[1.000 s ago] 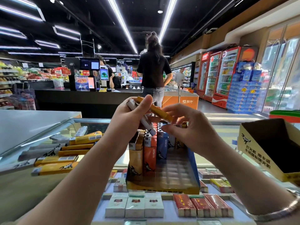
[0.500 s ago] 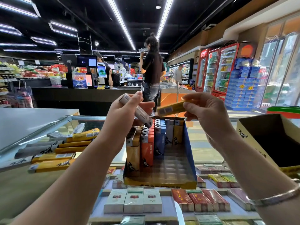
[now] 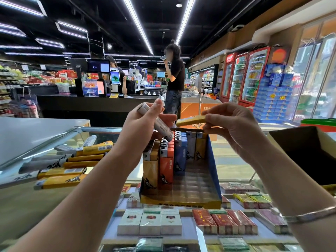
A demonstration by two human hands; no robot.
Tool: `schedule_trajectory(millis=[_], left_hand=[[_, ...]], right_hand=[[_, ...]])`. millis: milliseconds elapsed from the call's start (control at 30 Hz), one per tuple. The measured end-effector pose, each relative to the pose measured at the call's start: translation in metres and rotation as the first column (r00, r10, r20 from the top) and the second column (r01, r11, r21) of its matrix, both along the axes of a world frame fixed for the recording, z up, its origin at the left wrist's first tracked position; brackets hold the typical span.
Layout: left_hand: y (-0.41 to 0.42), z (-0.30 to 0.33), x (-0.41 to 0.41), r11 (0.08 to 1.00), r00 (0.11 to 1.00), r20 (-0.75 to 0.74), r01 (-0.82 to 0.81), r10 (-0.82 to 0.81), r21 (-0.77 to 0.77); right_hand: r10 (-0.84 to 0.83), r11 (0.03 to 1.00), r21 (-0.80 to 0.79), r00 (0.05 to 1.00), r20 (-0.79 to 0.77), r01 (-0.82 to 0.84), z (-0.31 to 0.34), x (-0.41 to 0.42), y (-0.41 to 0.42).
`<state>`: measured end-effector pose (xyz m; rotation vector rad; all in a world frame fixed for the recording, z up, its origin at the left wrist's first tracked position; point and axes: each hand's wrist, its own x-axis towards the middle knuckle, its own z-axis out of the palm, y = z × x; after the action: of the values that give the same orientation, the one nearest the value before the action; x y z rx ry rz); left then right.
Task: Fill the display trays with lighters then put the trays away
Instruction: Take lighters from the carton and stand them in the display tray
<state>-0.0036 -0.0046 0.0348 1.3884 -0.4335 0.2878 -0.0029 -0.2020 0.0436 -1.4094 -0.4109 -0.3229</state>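
We see both hands raised above the display tray [image 3: 211, 171], which stands on the glass counter [image 3: 234, 157] near its front edge. The left hand [image 3: 143, 128] grips a grey lighter [image 3: 160, 124], thumb over its upper end, the lighter slanting down toward the tray's back row. The right hand [image 3: 231, 122] pinches a yellow lighter [image 3: 190, 120] by one end between thumb and fingers, held roughly level, apart from the grey one. A bracelet [image 3: 312, 215] sits on the right wrist.

In the tray, upright lighters fill the left and back slots: yellow, orange, blue, grey. The front right slots are unfilled.

Loose yellow and grey lighters [image 3: 63, 168] lie in a heap toward the counter's left edge. An open cardboard box [image 3: 298, 153] stands at the right edge. Cigarette packs [image 3: 151, 222] show beneath the glass
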Motion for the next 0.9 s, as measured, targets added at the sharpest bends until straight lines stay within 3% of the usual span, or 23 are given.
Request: schedule_trajectory(millis=[100, 167, 267, 400, 567, 767, 900], left_hand=[[0.000, 0.000, -0.001, 1.000, 1.000, -0.002, 0.007, -0.007, -0.007], [-0.001, 0.000, -0.001, 1.000, 1.000, 0.008, 0.008, -0.008, -0.004], [-0.001, -0.001, -0.001, 1.000, 0.999, 0.041, 0.008, -0.008, -0.004], [-0.002, -0.001, 0.000, 1.000, 0.999, 0.044, 0.009, -0.009, 0.009], [0.000, -0.003, 0.005, 1.000, 1.000, 0.008, 0.001, -0.001, 0.010], [0.000, -0.005, 0.007, 1.000, 1.000, 0.022, -0.002, 0.002, 0.028], [0.001, -0.005, 0.007, 1.000, 1.000, 0.015, -0.002, 0.002, 0.025]], right_hand=[[0.043, 0.995, 0.086, 0.998, 0.041, -0.046, 0.000, 0.001, -0.002], [-0.063, 0.997, 0.060, 0.990, 0.122, 0.056, 0.000, 0.000, -0.002], [-0.297, 0.922, -0.143, 0.896, 0.330, 0.359, -0.002, 0.001, -0.001], [-0.319, 0.742, -0.417, 0.823, 0.470, 0.525, -0.008, 0.004, 0.002], [-0.247, 0.589, -0.632, 0.857, 0.452, 0.503, -0.014, 0.007, 0.006], [-0.208, 0.390, -0.711, 0.809, 0.550, 0.584, -0.023, 0.009, 0.012], [-0.205, 0.384, -0.724, 0.817, 0.539, 0.574, -0.024, 0.011, 0.012]])
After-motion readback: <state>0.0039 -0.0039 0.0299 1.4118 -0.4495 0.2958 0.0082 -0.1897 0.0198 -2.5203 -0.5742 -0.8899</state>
